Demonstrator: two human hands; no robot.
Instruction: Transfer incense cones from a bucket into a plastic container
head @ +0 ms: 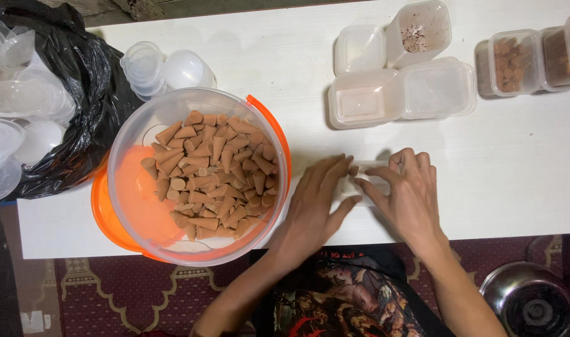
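Hands first: I see my left hand (pixel 316 200) lying flat and loose on the desk (pixel 522 168), fingers spread toward the right, gripping nothing that I can make out. My right hand (pixel 410 193) is curled over a small clear plastic container (pixel 369 181) lying on the desk between the two hands, near the front edge; its fingertips pinch at the container's rim. A small brown cone (pixel 353 170) shows at the fingertips, though I cannot tell which hand has it or whether it is already inside.

I judge the container to be very light, thin-walled and springy, so it would skid on the smooth white top unless pinned. I would hold it by the rim or opposite corners, not the flexing walls. The cones look dry, light and crumbly at the tip; I would take one by the thick base, gently.

To the left stands a big clear bowl (pixel 120 181) of the same cones on an orange lid (pixel 104 215). Beyond it is a black bag (pixel 91 81) of clear lids. At the far edge sit more square tubs (pixel 366 97), some empty, some filled.
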